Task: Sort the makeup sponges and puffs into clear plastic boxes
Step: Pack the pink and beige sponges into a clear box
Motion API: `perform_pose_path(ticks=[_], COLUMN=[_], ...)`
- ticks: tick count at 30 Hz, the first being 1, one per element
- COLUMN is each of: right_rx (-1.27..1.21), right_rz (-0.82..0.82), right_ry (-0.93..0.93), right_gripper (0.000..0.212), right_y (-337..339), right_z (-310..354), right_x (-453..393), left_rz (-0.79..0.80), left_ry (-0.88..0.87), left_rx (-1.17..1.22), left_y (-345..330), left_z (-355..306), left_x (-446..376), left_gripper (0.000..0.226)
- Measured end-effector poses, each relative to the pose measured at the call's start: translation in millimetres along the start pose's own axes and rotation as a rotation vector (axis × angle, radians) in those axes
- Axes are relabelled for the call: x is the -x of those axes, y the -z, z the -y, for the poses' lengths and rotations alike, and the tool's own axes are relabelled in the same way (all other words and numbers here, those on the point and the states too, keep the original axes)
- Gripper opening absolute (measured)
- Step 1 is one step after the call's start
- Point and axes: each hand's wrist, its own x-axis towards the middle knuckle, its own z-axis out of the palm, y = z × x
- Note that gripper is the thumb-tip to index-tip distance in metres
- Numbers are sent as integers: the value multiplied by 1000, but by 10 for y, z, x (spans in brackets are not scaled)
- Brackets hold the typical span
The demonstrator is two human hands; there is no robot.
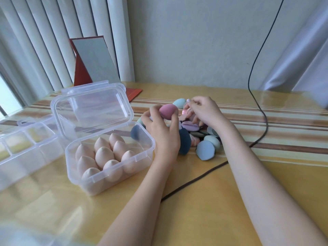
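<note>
Your left hand [162, 132] grips pink sponge [168, 111] beside open clear box [110, 157] of beige sponges [104, 157], right hand [202, 110] pinching in the pile [200, 137], counter [213, 201] beneath.

You have eight beige egg-shaped sponges [104, 155] standing in one open clear box [106, 181], and a second, divided clear box [26, 151] beside it. One pink sponge [168, 110] is in your hands. The loose pile [198, 137] overlaps too much to count.
</note>
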Motion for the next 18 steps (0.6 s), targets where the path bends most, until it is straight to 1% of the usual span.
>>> perform_pose_path(ticks=[2,4,6,9,11,13,16,18], right_rx=[69,85,122,177,199,192,220,272], right_rz=[-14,-7,55,206,236,178,9,-78], right_ry=[2,-14,-39,-66,-64,-56,-12,9], right_gripper=[20,14,10,11,13,20,33,34], right_y=[51,85,94,48,16,6,2,-7], right_z=[-38,-69,-77,-84,-83,-90,-159,-221], right_x=[-8,-26,-25,-3,3,-17,-73,-110], left_rz=[33,32,34,61,53,25,-23,-33], left_ry=[140,214,239,255,253,261,304,330], left_rx=[30,64,83,77,93,91,62,59], left_y=[12,27,39,38,38,40,50,58], left_z=[-55,-86,-102,-114,-122,-108,-87,-109], left_x=[20,33,36,53,61,55,55,70], left_gripper=[26,27,28,30,30,30,28,26])
